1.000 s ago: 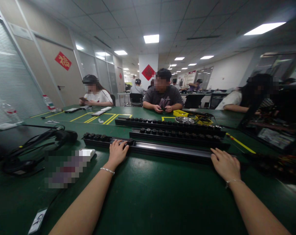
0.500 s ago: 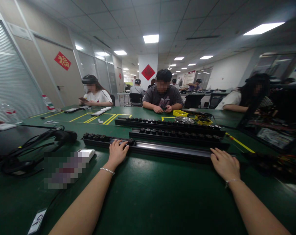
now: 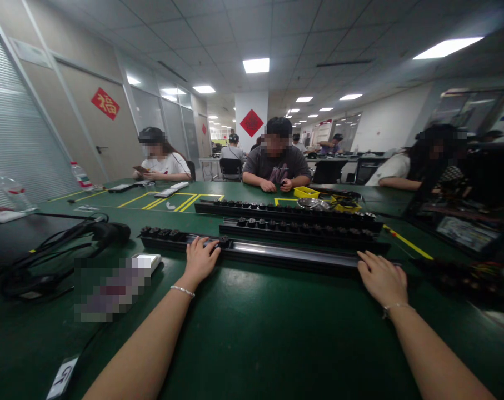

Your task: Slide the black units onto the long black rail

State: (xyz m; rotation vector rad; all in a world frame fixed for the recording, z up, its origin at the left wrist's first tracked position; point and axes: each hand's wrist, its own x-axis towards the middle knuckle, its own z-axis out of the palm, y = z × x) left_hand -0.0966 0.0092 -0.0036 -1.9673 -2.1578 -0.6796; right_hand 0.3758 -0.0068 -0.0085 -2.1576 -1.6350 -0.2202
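Observation:
A long black rail (image 3: 293, 255) with a shiny channel lies crosswise in front of me. Several black knob-like pieces (image 3: 162, 233) sit in its left part, and one more black piece (image 3: 224, 240) stands just right of my left fingers. My left hand (image 3: 199, 258) rests on the rail with its fingers spread, next to that single piece. Over the rail's right end lies my right hand (image 3: 380, 275), fingers stretched forward and touching the near edge. Part of the channel is hidden under each hand.
Behind are two similar rails, a nearer one (image 3: 304, 236) and a farther one (image 3: 285, 210), filled with black pieces. Black cables (image 3: 39, 266) and a phone-like device (image 3: 147, 262) lie left. A yellow tray (image 3: 305, 192) stands beyond, before a seated person (image 3: 277, 161). Dark equipment stands right.

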